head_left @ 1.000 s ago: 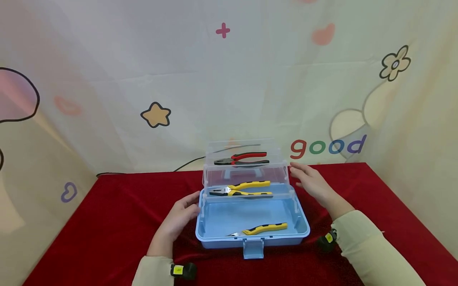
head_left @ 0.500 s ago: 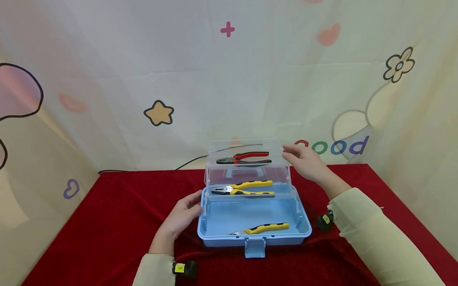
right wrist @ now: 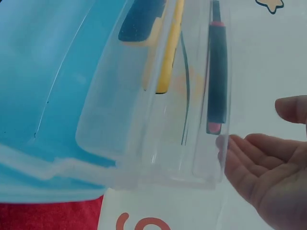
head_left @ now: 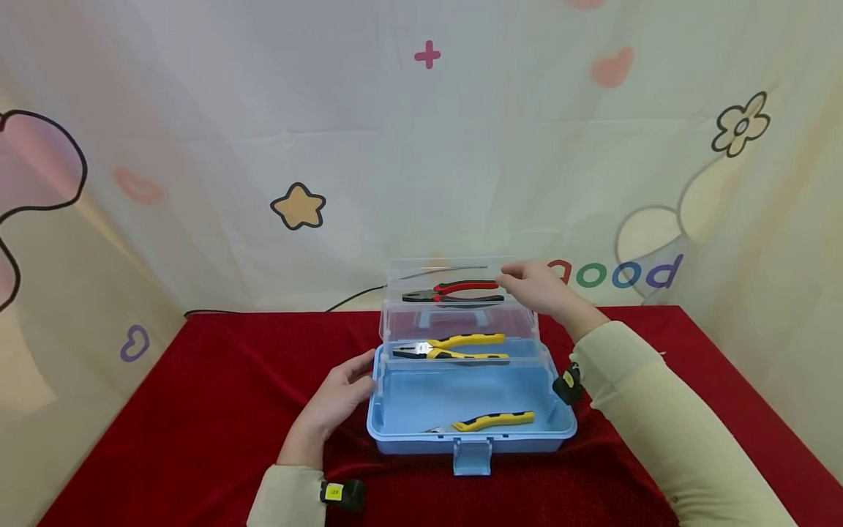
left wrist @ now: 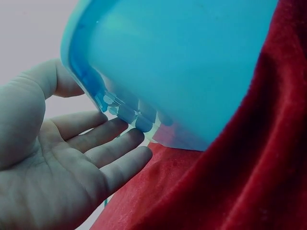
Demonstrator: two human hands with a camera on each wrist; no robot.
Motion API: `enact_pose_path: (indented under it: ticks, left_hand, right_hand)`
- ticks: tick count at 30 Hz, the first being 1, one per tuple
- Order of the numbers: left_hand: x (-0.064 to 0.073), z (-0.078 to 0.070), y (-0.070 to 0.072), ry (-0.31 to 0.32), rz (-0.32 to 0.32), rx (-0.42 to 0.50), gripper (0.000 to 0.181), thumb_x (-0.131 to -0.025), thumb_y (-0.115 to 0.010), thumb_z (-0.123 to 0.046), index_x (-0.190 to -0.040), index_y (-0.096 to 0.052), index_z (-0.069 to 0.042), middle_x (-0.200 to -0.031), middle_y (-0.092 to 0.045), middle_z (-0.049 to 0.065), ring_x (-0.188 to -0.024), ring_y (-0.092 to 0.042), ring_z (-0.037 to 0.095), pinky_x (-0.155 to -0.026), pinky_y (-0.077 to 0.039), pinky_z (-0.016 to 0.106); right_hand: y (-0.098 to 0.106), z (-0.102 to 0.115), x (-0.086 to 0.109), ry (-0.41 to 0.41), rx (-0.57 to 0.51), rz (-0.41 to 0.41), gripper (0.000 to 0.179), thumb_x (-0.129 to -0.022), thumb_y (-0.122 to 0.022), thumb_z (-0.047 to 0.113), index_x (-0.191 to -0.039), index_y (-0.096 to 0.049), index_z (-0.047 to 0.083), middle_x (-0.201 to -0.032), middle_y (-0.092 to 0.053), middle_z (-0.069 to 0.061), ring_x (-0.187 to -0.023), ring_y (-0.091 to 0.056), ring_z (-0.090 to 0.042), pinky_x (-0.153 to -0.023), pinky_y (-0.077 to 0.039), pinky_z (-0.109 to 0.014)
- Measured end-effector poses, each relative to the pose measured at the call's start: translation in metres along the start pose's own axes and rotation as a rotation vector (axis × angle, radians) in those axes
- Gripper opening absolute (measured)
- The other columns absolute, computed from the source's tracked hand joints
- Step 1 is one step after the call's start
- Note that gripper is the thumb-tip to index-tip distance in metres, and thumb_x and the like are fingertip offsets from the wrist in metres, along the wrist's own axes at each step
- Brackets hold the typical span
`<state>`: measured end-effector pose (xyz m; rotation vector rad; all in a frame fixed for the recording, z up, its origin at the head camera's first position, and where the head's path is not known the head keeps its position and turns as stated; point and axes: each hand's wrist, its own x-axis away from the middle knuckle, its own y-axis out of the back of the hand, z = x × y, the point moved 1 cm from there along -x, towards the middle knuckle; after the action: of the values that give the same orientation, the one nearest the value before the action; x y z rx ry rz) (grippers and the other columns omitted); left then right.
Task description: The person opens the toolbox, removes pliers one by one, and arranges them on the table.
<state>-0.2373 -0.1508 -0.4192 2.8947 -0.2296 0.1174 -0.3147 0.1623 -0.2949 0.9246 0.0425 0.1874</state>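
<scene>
An unlatched blue toolbox [head_left: 431,399] with two raised clear trays stands in the head view. Red-and-black pliers [head_left: 454,293] lie in the upper clear tray [head_left: 395,287]. Yellow-and-black pliers [head_left: 454,348] lie in the lower one. A yellow-handled tool [head_left: 494,421] with a silver tip sits in the bottom, its lower part hidden by the front wall. My left hand [head_left: 339,399] rests against the box's left side, fingers extended. At the upper tray's right end is my right hand [head_left: 536,285]; in the right wrist view its fingertips [right wrist: 223,143] meet the tray's edge beside the pliers' handle [right wrist: 217,76].
Red cloth [head_left: 230,410] covers the table. A pale printed curtain [head_left: 369,146] hangs close behind the box. A thin dark cable [head_left: 356,296] runs behind the trays. The front latch [head_left: 472,457] hangs down.
My right hand has risen from beside the box's right side and moved left to the upper tray's right end. My left hand stays at the box's left side.
</scene>
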Motion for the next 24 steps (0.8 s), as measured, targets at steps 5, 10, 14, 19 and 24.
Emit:
enact_pose_path:
  ticks: [5, 10, 14, 19, 24]
  left_hand:
    - [0.0, 0.0, 0.001, 0.003, -0.005, -0.01, 0.061, -0.086, -0.059, -0.017, -0.144, -0.041, -0.012, -0.14, -0.05, 0.011, -0.117, -0.056, 0.028, -0.093, -0.051, 0.044]
    - [0.001, -0.001, 0.0, 0.01, -0.005, -0.018, 0.059, -0.087, -0.057, -0.018, -0.144, -0.041, -0.015, -0.139, -0.051, 0.01, -0.116, -0.057, 0.027, -0.093, -0.051, 0.044]
    - [0.001, -0.003, 0.0, 0.017, -0.011, -0.026, 0.06, -0.086, -0.058, -0.018, -0.144, -0.041, -0.016, -0.138, -0.052, 0.008, -0.115, -0.057, 0.026, -0.093, -0.052, 0.044]
    - [0.001, -0.003, 0.0, 0.013, -0.017, -0.044, 0.061, -0.086, -0.058, -0.018, -0.144, -0.041, -0.016, -0.138, -0.052, 0.008, -0.114, -0.057, 0.026, -0.093, -0.052, 0.044]
    - [0.001, -0.002, 0.002, 0.023, -0.014, -0.045, 0.062, -0.085, -0.06, -0.02, -0.144, -0.041, -0.017, -0.139, -0.051, 0.007, -0.118, -0.055, 0.027, -0.094, -0.051, 0.045]
  right_hand:
    - [-0.008, 0.005, -0.011, -0.038, 0.045, 0.006, 0.051, -0.098, -0.042, 0.027, -0.138, -0.043, -0.003, -0.139, -0.047, -0.024, -0.122, -0.048, -0.038, -0.099, -0.046, -0.05]
    - [-0.011, 0.01, -0.015, -0.073, 0.052, 0.027, 0.04, -0.097, -0.04, 0.027, -0.111, -0.063, -0.003, -0.094, -0.063, -0.016, -0.078, -0.055, -0.025, -0.068, -0.052, -0.032]
    - [-0.011, 0.011, -0.019, -0.09, 0.067, 0.042, 0.041, -0.096, -0.039, 0.026, -0.061, -0.049, 0.007, -0.054, -0.033, 0.001, -0.048, -0.032, -0.015, -0.048, -0.033, -0.025]
    - [-0.01, 0.016, -0.023, -0.138, 0.071, 0.031, 0.042, -0.093, -0.04, 0.022, -0.052, -0.034, 0.012, -0.048, -0.025, 0.003, -0.043, -0.026, -0.012, -0.046, -0.03, -0.025]
    - [-0.013, 0.019, -0.026, -0.195, 0.093, 0.02, 0.038, -0.092, -0.043, 0.023, -0.057, -0.039, 0.011, -0.051, -0.031, 0.001, -0.046, -0.034, -0.014, -0.047, -0.034, -0.024]
